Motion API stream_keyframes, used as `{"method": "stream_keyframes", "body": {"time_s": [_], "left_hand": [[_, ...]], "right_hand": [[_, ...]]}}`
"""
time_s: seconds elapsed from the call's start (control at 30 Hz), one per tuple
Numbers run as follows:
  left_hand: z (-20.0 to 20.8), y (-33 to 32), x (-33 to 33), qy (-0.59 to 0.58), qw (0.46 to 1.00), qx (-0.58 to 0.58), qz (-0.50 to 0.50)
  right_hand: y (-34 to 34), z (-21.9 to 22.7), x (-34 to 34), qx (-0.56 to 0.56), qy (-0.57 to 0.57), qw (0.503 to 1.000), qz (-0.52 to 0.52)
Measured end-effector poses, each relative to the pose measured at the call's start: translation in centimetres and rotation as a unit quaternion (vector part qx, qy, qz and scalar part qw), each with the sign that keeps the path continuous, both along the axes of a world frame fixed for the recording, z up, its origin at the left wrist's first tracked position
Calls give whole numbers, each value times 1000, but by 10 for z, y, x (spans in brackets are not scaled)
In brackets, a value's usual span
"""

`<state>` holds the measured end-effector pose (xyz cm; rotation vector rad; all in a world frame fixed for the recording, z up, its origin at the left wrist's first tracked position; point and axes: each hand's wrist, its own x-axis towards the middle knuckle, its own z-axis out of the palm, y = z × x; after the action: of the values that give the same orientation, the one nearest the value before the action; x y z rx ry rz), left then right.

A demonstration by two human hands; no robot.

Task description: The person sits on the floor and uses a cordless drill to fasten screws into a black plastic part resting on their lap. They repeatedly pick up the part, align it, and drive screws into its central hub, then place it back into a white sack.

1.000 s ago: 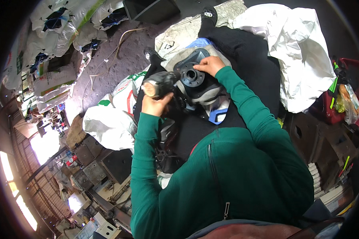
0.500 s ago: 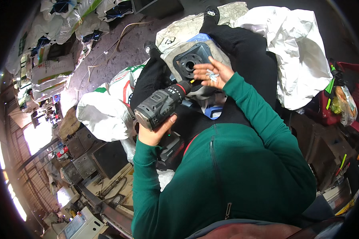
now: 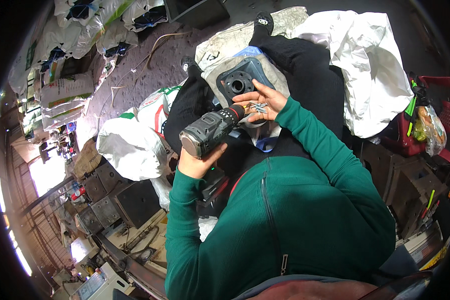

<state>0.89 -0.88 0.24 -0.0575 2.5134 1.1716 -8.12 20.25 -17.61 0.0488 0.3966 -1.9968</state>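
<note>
My left hand (image 3: 197,163) is wrapped round the handle of a grey and black cordless drill (image 3: 210,128), which has a red ring near its chuck. The drill points up and to the right, its bit tip close to the fingers of my right hand (image 3: 274,100). Several silver screws (image 3: 258,107) lie across those half-curled fingers. Whether the bit touches a screw I cannot tell. Just beyond my right hand, a dark grey square part with a round holed flange (image 3: 256,71) rests on a beige cloth (image 3: 275,75) between my legs.
White sacks lie on both sides, one at the right (image 3: 372,75) and one at the left (image 3: 130,145). A red basket (image 3: 447,117) stands at the far right. Dark metal blocks (image 3: 137,202) sit at the lower left, and a cable (image 3: 152,50) runs over the floor.
My left hand has brought the drill right and slightly upward, so its tip is now at the screws. My right hand's fingers have curled in and its thumb has moved lower.
</note>
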Motion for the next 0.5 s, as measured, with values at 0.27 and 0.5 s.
{"method": "stream_keyframes", "body": {"time_s": [0.27, 0.5], "left_hand": [[7, -4, -3, -51, 991, 76, 95], [0, -8, 1, -18, 997, 14, 68]], "right_hand": [[-2, -2, 4, 44, 91, 994, -29], [-4, -9, 7, 91, 19, 994, -62]]}}
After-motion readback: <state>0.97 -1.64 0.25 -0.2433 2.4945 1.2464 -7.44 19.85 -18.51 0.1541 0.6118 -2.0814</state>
